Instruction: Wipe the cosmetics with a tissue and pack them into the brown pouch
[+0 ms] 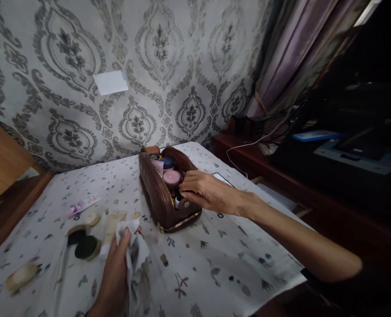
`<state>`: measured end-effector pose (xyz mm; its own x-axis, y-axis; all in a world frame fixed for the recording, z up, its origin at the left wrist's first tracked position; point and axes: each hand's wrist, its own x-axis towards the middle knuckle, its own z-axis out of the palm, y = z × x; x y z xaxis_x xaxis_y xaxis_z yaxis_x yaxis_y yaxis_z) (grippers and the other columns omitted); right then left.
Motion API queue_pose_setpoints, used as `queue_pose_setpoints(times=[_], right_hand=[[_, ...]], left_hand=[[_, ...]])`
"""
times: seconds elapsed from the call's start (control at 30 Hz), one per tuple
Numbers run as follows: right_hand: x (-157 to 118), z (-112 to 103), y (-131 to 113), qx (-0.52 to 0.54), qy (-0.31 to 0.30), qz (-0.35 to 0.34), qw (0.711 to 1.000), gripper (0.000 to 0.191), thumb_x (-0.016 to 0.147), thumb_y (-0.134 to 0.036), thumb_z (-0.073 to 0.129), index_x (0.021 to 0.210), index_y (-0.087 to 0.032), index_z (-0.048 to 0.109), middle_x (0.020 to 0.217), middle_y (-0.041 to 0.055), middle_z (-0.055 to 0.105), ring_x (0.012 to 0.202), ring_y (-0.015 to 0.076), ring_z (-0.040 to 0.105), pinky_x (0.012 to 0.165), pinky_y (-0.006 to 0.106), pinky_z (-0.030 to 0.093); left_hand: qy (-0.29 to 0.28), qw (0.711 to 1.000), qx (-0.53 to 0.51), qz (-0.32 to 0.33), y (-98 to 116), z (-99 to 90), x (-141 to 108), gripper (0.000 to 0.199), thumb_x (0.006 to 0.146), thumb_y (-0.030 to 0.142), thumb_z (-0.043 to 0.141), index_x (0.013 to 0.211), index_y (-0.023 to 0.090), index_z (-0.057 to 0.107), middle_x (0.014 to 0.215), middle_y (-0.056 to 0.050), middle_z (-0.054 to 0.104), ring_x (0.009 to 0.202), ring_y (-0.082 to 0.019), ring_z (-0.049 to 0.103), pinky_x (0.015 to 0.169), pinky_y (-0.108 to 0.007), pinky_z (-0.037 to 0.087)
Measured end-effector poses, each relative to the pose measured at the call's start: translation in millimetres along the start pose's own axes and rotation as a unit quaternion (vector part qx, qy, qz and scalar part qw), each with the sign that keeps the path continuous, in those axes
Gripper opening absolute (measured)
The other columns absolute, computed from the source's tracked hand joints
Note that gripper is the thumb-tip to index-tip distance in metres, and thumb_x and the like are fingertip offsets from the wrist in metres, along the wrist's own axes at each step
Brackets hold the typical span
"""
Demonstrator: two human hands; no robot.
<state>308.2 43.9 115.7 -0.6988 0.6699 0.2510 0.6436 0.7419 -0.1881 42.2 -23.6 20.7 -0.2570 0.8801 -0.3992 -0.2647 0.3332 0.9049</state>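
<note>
My left hand (116, 264) is closed around a crumpled white cloth or wipe (136, 246), low above the table. My right hand (198, 189) reaches into the mouth of a brown leather toiletry bag (149, 189), its fingers curled down inside the right side. What those fingertips hold, if anything, is hidden. The bag stands unzipped, and in it I see a pink-lidded jar (171, 177), a dark blue lid (167, 163) and a pink packet (157, 166). Beside my left hand lie a beige tube (113, 224) and an open compact with dark round halves (87, 247).
A white patterned cloth (189, 264) covers the table. Toward the left lie a small round jar (91, 219), a pink-and-white tube (83, 206) and a blurred yellowish bottle (23, 276). A phone (223, 179) shows behind my right wrist. A white cable (264, 140) crosses the dark red furniture.
</note>
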Motion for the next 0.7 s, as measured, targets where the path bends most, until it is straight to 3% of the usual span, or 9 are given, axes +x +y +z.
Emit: queue_pose_setpoints(times=[0.23,0.43,0.57,0.7], right_hand=[[1,7,3,0.006,0.03,-0.009,0.999,0.03,0.103,-0.023,0.045,0.089,-0.016,0.071,0.09,0.0111,0.07,0.087,0.0229,0.061,0.084,0.038,0.048],[1,14,2,0.037,0.099,0.0,0.994,0.033,0.103,-0.031,0.044,0.092,-0.023,0.073,0.096,0.0118,0.074,0.095,0.0267,0.067,0.087,0.044,0.054],[0,18,-16,0.05,0.209,0.006,0.977,0.021,0.101,-0.032,0.051,0.098,-0.028,0.072,0.103,0.0098,0.075,0.103,0.0279,0.069,0.089,0.045,0.056],[2,28,-48,0.101,0.254,-0.018,0.962,0.019,0.101,-0.029,0.052,0.091,-0.029,0.069,0.088,0.0073,0.074,0.089,0.0255,0.071,0.083,0.042,0.056]], left_hand=[[-0.002,1.0,0.009,0.018,2,-1.2,1,0.042,0.074,0.057,0.077,0.095,0.021,0.076,0.098,-0.007,0.079,0.1,-0.025,0.073,0.09,-0.033,0.058],[-0.043,0.997,-0.006,0.062,-3,-9.7,7,0.052,0.072,0.062,0.077,0.097,0.017,0.076,0.095,-0.007,0.077,0.09,-0.021,0.071,0.082,-0.027,0.055],[-0.038,0.986,0.036,0.157,7,-19.6,15,0.041,0.079,0.055,0.074,0.093,0.017,0.075,0.09,-0.005,0.075,0.087,-0.019,0.069,0.078,-0.025,0.053],[0.027,0.974,0.036,0.224,28,-36.1,31,0.036,0.08,0.052,0.074,0.089,0.017,0.072,0.08,-0.002,0.071,0.077,-0.016,0.066,0.067,-0.022,0.05]])
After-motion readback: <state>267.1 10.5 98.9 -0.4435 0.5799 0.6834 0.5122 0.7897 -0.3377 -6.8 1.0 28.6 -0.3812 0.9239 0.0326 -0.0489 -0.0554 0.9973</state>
